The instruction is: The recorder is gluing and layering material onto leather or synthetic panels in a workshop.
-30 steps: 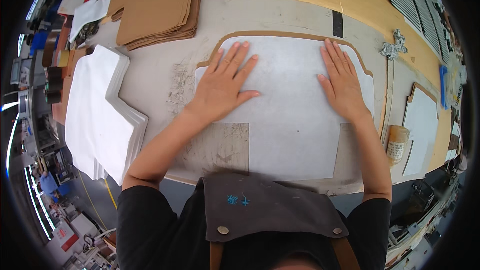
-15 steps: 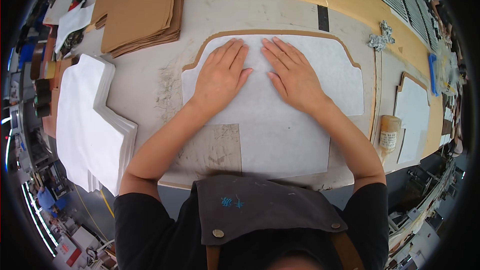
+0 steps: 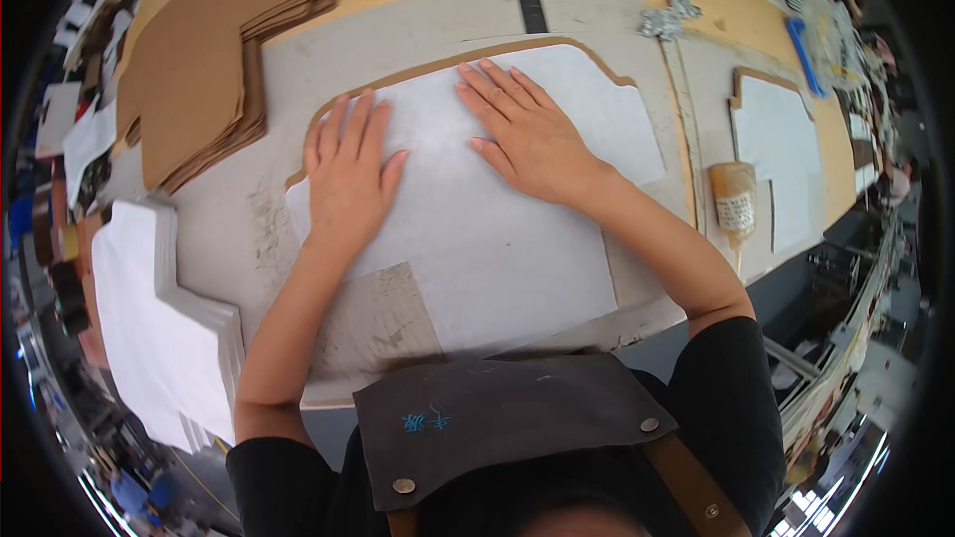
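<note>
A white sheet (image 3: 497, 249) cut to a broad, stepped shape lies on the worktable in front of me. Beneath its far edge shows a strip of brown sheet (image 3: 428, 62) of matching outline. My left hand (image 3: 348, 174) rests flat near the far left edge of the white sheet, fingertips at the brown border. Flat on the far middle part lies my right hand (image 3: 532, 139), its fingers spread and pointing away to the left. Neither hand grasps anything. What lies under the rest of the white sheet is hidden.
Stacks of brown cut sheets (image 3: 199, 60) and white cut sheets (image 3: 149, 308) sit at the left. On the right are a labelled bottle (image 3: 734, 201), another white piece with a brown edge (image 3: 781, 149), crumpled foil (image 3: 671, 10) and a blue tool (image 3: 806, 55).
My hands have moved apart across the white sheet, the left one toward its left side. The whole view has turned and shifted, so the table appears tilted.
</note>
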The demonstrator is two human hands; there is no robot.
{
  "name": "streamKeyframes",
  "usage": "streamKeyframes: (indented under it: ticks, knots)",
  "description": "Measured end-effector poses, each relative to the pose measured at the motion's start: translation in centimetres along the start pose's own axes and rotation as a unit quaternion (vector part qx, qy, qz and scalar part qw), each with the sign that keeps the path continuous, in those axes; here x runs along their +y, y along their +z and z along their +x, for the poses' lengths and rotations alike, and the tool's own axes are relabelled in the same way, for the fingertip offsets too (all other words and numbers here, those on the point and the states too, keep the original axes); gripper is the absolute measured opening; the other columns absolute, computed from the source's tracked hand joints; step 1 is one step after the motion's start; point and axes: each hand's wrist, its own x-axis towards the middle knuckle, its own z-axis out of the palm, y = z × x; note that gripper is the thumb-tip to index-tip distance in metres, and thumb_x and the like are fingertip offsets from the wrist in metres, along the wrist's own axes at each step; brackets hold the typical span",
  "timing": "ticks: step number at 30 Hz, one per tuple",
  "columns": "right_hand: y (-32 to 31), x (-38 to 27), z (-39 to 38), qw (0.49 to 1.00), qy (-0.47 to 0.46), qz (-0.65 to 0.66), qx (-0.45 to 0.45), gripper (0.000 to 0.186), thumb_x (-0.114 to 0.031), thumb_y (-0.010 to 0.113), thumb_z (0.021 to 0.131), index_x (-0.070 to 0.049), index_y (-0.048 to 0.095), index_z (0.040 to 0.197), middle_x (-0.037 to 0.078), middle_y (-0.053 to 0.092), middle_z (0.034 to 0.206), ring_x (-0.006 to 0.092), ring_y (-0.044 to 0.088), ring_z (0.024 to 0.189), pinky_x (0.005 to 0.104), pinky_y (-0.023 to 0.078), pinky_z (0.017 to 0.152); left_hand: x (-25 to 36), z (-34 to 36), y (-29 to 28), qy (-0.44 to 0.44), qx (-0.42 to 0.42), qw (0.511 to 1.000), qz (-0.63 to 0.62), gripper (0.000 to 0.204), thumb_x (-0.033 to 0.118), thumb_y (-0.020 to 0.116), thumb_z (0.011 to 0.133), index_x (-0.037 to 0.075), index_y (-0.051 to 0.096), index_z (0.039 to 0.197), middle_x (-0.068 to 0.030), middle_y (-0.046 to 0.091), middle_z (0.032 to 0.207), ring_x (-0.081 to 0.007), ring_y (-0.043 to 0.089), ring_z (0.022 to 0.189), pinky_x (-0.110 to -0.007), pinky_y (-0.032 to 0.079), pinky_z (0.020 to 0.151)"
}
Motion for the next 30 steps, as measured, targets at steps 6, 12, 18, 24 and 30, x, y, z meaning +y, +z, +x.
streamKeyframes:
  ticks: [6, 12, 18, 24, 30]
  knots:
    - [-3.1, 5.4, -6.3, 0.985, 0.127, -0.115, -0.004, 0.054, -0.03, 0.044, 0.096, 0.001, 0.036, 0.139, 0.012, 0.028, 0.151, 0.0263, 0.022, 0.141, 0.0413, 0.014, 0.115, 0.5, 0.4, -0.8, 0.01, 0.018, 0.999, 0.033, 0.048, 0.027, 0.059, 0.088, 0.005, 0.049, 0.129, -0.01, 0.033, 0.148, -0.035, 0.025, 0.137, -0.052, 0.02, 0.109]
    - [-6.0, 7.4, -9.6, 0.969, 0.183, -0.164, 0.019, 0.048, -0.029, 0.044, 0.096, -0.003, 0.043, 0.136, 0.012, 0.03, 0.15, 0.0304, 0.018, 0.141, 0.0465, 0.013, 0.114, 2.5, 2.7, -0.8, 0.086, 0.033, 0.995, -0.041, 0.041, 0.019, 0.062, 0.085, 0.001, 0.055, 0.122, -0.0107, 0.044, 0.14, -0.035, 0.035, 0.13, -0.05, 0.028, 0.103]
    - [-7.4, 9.1, -9.7, 0.962, 0.19, -0.191, 0.05, 0.042, -0.023, 0.05, 0.092, -0.004, 0.051, 0.13, 0.012, 0.033, 0.148, 0.0334, 0.024, 0.139, 0.0471, 0.019, 0.113, 9.0, 7.6, 1.9, 0.212, 0.059, 0.965, -0.145, 0.034, 0.01, 0.066, 0.08, 0.0, 0.061, 0.112, -0.0087, 0.053, 0.128, -0.0305, 0.046, 0.115, -0.041, 0.038, 0.092]
    - [-8.9, 13.1, -8.8, 0.962, 0.187, -0.185, 0.074, 0.043, -0.017, 0.056, 0.087, -0.005, 0.052, 0.129, 0.012, 0.038, 0.145, 0.035, 0.032, 0.134, 0.0469, 0.028, 0.108, 13.1, 11.1, 5.0, 0.254, 0.036, 0.943, -0.21, 0.032, 0.009, 0.064, 0.082, 0.004, 0.061, 0.113, -0.004, 0.057, 0.123, -0.0273, 0.048, 0.108, -0.04, 0.038, 0.091]
    - [-9.3, 14.2, -8.0, 0.971, 0.176, -0.152, 0.047, 0.042, -0.014, 0.055, 0.087, -0.005, 0.052, 0.128, 0.012, 0.041, 0.142, 0.0326, 0.033, 0.134, 0.046, 0.032, 0.106, 15.4, 12.0, 5.5, 0.275, 0.07, 0.939, -0.194, 0.031, 0.004, 0.063, 0.08, 0.005, 0.062, 0.11, -0.0031, 0.058, 0.121, -0.0265, 0.048, 0.109, -0.039, 0.037, 0.09]
